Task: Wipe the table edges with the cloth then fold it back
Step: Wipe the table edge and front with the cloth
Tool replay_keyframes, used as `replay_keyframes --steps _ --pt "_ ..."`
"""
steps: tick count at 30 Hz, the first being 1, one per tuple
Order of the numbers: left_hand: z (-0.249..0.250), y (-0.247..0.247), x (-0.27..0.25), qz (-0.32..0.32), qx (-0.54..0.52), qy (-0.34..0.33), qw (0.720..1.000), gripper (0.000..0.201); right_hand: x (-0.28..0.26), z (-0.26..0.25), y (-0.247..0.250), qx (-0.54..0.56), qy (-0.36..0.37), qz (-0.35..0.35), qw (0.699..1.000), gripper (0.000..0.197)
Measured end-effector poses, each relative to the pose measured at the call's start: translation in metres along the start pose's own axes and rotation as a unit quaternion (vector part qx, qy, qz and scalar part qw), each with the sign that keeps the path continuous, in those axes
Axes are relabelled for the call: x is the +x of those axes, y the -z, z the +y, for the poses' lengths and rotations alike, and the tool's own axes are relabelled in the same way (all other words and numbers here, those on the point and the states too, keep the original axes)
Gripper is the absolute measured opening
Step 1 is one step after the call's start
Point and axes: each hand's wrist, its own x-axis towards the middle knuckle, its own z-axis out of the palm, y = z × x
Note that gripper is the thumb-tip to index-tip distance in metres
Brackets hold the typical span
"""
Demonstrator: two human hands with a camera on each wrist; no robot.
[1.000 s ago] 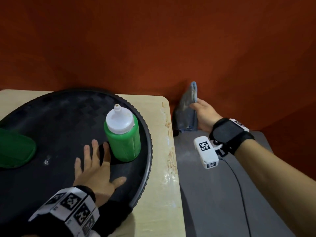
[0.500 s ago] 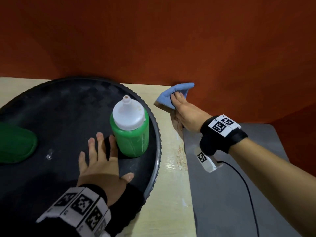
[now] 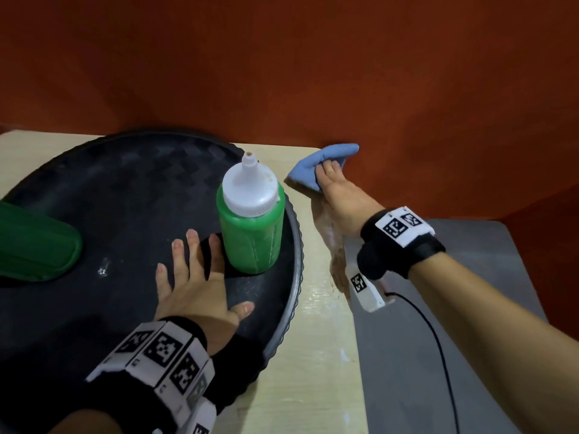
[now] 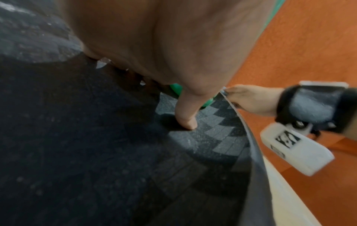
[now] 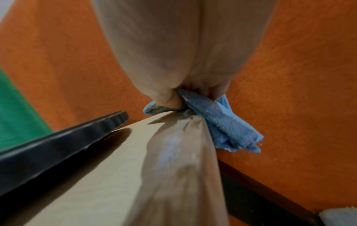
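Observation:
A crumpled blue cloth [image 3: 308,167] [image 5: 222,122] sits at the far right corner of the pale wooden table [image 3: 322,355] [image 5: 108,175], against the orange wall. My right hand [image 3: 332,186] [image 5: 193,91] grips the cloth, thumb and fingers pinching it over the table's right edge. My left hand [image 3: 194,277] lies flat with fingers spread on the black round tray [image 3: 94,214] [image 4: 96,152], just in front of the green bottle. In the left wrist view the thumb tip [image 4: 187,123] presses on the tray's patterned floor.
A green bottle with a white cap [image 3: 250,220] stands on the tray near its right rim. A green object [image 3: 34,242] lies at the tray's left. A lower grey surface [image 3: 438,339] with a black cable [image 3: 438,339] lies right of the table.
My right hand has brought the cloth up from beside the table's right side to its far right corner and now holds it on the edge. The left hand stays flat on the tray.

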Motion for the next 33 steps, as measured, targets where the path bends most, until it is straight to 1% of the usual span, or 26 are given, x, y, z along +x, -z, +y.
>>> replay_keyframes --steps 2,3,6,9,11,12,14,16,18,23,25,28,30,32,33 --pt "-0.001 0.000 0.000 0.000 -0.001 0.003 1.000 0.107 -0.005 0.001 -0.003 -0.007 0.011 -0.016 1.000 0.069" --pt "0.000 -0.001 0.000 -0.001 -0.001 0.002 1.000 0.107 -0.001 0.002 0.000 0.002 0.015 -0.017 1.000 0.068" --pt "-0.001 0.000 0.000 -0.006 0.000 0.000 1.000 0.107 0.015 0.005 0.006 0.036 0.014 0.003 0.999 0.059" --pt "-0.002 0.000 0.001 -0.009 -0.002 -0.004 1.000 0.107 -0.004 0.008 0.000 0.009 0.033 -0.003 0.999 0.063" --pt "-0.002 -0.001 0.000 -0.008 -0.002 -0.003 1.000 0.107 -0.024 0.012 -0.008 0.005 0.046 -0.029 0.999 0.068" --pt "-0.002 -0.001 0.000 -0.009 -0.003 -0.003 1.000 0.107 -0.027 0.013 -0.010 0.009 0.050 -0.036 0.998 0.068" --pt "-0.001 -0.001 0.000 -0.006 0.000 -0.003 1.000 0.107 -0.016 0.013 -0.005 0.020 0.056 -0.024 0.998 0.065" --pt "-0.001 -0.002 0.000 -0.005 0.002 -0.004 1.000 0.107 0.000 0.009 0.002 0.025 0.044 -0.002 0.999 0.061" --pt "-0.002 -0.002 0.001 -0.004 0.002 -0.006 1.000 0.107 0.003 0.004 0.004 0.019 0.027 0.009 0.999 0.059" --pt "-0.002 -0.003 0.001 -0.004 0.000 -0.004 1.000 0.107 -0.014 0.005 -0.005 0.001 0.024 -0.023 0.999 0.065" --pt "-0.003 -0.003 0.002 -0.006 0.003 -0.004 1.000 0.106 0.001 0.003 0.001 0.009 0.026 -0.001 1.000 0.060" --pt "-0.004 -0.003 0.001 -0.009 -0.001 -0.007 1.000 0.106 0.010 -0.004 0.004 0.006 0.001 0.016 1.000 0.055" --pt "-0.004 -0.004 0.001 -0.010 -0.005 -0.007 1.000 0.107 -0.001 -0.004 -0.004 -0.009 -0.004 0.004 1.000 0.061" --pt "-0.004 -0.003 0.002 -0.007 -0.002 -0.004 1.000 0.107 -0.014 -0.002 -0.011 -0.019 0.001 -0.024 1.000 0.071" --pt "-0.004 -0.003 0.002 -0.007 -0.001 -0.003 1.000 0.107 -0.014 -0.001 -0.009 -0.023 0.005 -0.035 0.999 0.074"
